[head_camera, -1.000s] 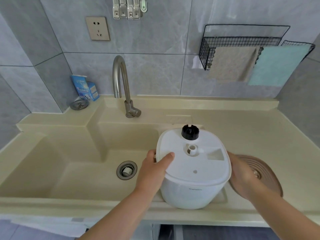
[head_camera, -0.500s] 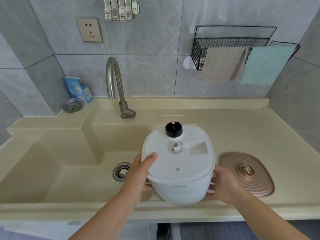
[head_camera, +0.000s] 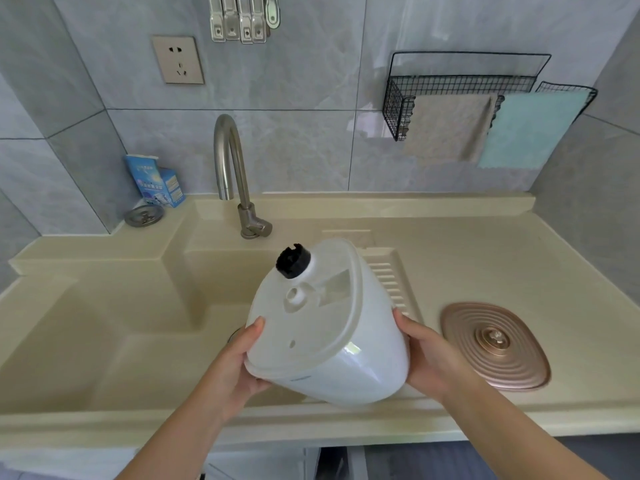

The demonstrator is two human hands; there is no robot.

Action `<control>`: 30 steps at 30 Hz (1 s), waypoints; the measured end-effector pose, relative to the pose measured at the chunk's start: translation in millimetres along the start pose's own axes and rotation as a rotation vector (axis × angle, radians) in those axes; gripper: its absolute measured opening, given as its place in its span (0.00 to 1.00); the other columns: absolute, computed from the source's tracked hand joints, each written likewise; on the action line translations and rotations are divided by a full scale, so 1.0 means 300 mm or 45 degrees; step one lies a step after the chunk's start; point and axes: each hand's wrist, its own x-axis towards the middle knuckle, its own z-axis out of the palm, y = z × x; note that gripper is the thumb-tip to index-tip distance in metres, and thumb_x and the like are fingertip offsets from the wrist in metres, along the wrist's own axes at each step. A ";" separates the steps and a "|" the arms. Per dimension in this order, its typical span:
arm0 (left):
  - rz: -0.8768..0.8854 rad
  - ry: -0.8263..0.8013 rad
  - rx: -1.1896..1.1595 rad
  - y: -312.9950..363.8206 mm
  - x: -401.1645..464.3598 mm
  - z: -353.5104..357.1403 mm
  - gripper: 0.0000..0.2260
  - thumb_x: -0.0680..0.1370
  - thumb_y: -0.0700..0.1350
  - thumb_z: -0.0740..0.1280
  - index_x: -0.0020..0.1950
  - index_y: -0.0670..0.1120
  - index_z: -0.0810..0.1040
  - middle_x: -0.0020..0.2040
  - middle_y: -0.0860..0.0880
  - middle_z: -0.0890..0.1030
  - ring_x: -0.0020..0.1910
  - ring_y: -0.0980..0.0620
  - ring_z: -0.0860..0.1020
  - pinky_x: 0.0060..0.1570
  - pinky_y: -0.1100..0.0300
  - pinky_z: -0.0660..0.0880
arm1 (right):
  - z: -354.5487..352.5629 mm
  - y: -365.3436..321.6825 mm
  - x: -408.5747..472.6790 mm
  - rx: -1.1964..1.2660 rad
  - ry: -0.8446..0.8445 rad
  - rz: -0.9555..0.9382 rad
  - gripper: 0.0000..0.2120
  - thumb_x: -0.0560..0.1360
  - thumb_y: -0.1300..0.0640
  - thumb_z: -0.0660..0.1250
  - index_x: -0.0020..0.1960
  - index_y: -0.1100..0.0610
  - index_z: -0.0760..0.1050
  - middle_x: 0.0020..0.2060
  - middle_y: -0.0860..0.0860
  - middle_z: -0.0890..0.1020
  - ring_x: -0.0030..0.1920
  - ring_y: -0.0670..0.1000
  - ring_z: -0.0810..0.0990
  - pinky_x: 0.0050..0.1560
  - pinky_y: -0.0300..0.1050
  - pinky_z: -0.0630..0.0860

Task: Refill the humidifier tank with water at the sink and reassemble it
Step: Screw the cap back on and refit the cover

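The white humidifier tank (head_camera: 325, 327) hangs upside down over the right end of the cream sink (head_camera: 104, 323), tilted toward the left. Its black screw cap (head_camera: 292, 260) sits on the upturned bottom, pointing up and to the left. My left hand (head_camera: 242, 358) grips the tank's rim at its left side, thumb on the bottom face. My right hand (head_camera: 429, 355) holds the tank's right wall with fingers wrapped behind it. The steel faucet (head_camera: 230, 168) stands behind, its spout to the left of the cap. The drain is mostly hidden behind my left hand.
A copper-coloured ribbed lid (head_camera: 495, 344) lies on the counter at right. A ribbed drainboard (head_camera: 391, 282) is behind the tank. A blue box (head_camera: 156, 183) and a metal strainer (head_camera: 144, 214) sit at the back left. A wire rack (head_camera: 460, 95) with cloths hangs on the wall.
The tank has been lifted and tipped to the left, so its cap now points toward the faucet. Both hands shifted lower along its sides.
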 end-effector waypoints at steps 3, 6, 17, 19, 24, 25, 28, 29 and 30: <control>0.017 0.096 0.043 0.020 0.009 -0.044 0.18 0.73 0.55 0.70 0.60 0.52 0.82 0.58 0.49 0.85 0.51 0.49 0.84 0.42 0.52 0.81 | 0.031 0.011 0.008 0.053 -0.010 -0.004 0.30 0.67 0.49 0.80 0.66 0.56 0.79 0.65 0.58 0.80 0.64 0.61 0.79 0.59 0.58 0.78; 0.034 0.196 0.119 0.050 0.014 -0.079 0.19 0.69 0.53 0.73 0.57 0.48 0.82 0.50 0.49 0.86 0.47 0.48 0.83 0.41 0.52 0.80 | 0.055 0.020 0.014 0.118 -0.036 0.017 0.33 0.69 0.53 0.80 0.71 0.55 0.73 0.67 0.58 0.79 0.66 0.62 0.78 0.61 0.60 0.77; -0.067 0.243 -0.036 0.035 0.052 -0.157 0.14 0.81 0.41 0.60 0.61 0.49 0.82 0.40 0.51 0.80 0.37 0.49 0.73 0.38 0.56 0.69 | 0.207 0.013 0.031 -0.256 -0.091 -0.247 0.42 0.63 0.57 0.83 0.71 0.48 0.67 0.64 0.52 0.81 0.63 0.57 0.81 0.55 0.54 0.81; -0.060 0.206 -0.147 0.036 0.050 -0.152 0.15 0.81 0.40 0.59 0.65 0.46 0.80 0.53 0.46 0.82 0.49 0.44 0.76 0.48 0.51 0.72 | 0.234 -0.014 0.024 -0.350 -0.182 -0.294 0.40 0.65 0.60 0.81 0.72 0.48 0.68 0.65 0.53 0.80 0.64 0.57 0.80 0.57 0.54 0.80; -0.031 0.100 -0.260 0.038 0.040 -0.097 0.14 0.72 0.37 0.63 0.41 0.42 0.89 0.45 0.42 0.87 0.40 0.44 0.86 0.30 0.53 0.82 | 0.329 -0.054 -0.012 -0.555 -0.148 -0.477 0.34 0.67 0.64 0.78 0.69 0.48 0.72 0.62 0.52 0.82 0.62 0.54 0.81 0.54 0.46 0.81; -0.033 0.123 -0.255 0.030 0.043 -0.088 0.15 0.73 0.36 0.62 0.37 0.42 0.88 0.41 0.42 0.87 0.36 0.44 0.86 0.27 0.53 0.81 | 0.347 -0.053 -0.017 -0.564 -0.100 -0.514 0.35 0.66 0.64 0.79 0.68 0.47 0.72 0.62 0.51 0.83 0.62 0.54 0.82 0.53 0.47 0.81; -0.008 0.181 -0.260 0.011 0.061 -0.076 0.23 0.81 0.38 0.58 0.33 0.44 0.88 0.35 0.44 0.87 0.31 0.44 0.85 0.25 0.52 0.81 | 0.392 -0.044 -0.030 -0.566 -0.007 -0.594 0.36 0.61 0.64 0.81 0.65 0.42 0.75 0.58 0.49 0.85 0.58 0.52 0.84 0.50 0.49 0.82; -0.001 0.191 -0.268 0.013 0.062 -0.068 0.24 0.81 0.38 0.57 0.32 0.44 0.88 0.35 0.44 0.87 0.31 0.45 0.85 0.25 0.51 0.81 | 0.403 -0.043 -0.035 -0.563 0.007 -0.604 0.37 0.60 0.63 0.82 0.63 0.41 0.76 0.57 0.48 0.85 0.56 0.52 0.85 0.48 0.48 0.83; -0.004 0.178 -0.259 0.020 0.062 -0.058 0.23 0.81 0.39 0.58 0.33 0.45 0.88 0.36 0.44 0.87 0.31 0.44 0.85 0.26 0.51 0.81 | 0.413 -0.042 -0.041 -0.565 0.030 -0.608 0.38 0.59 0.62 0.82 0.63 0.39 0.76 0.56 0.47 0.85 0.55 0.51 0.85 0.46 0.47 0.83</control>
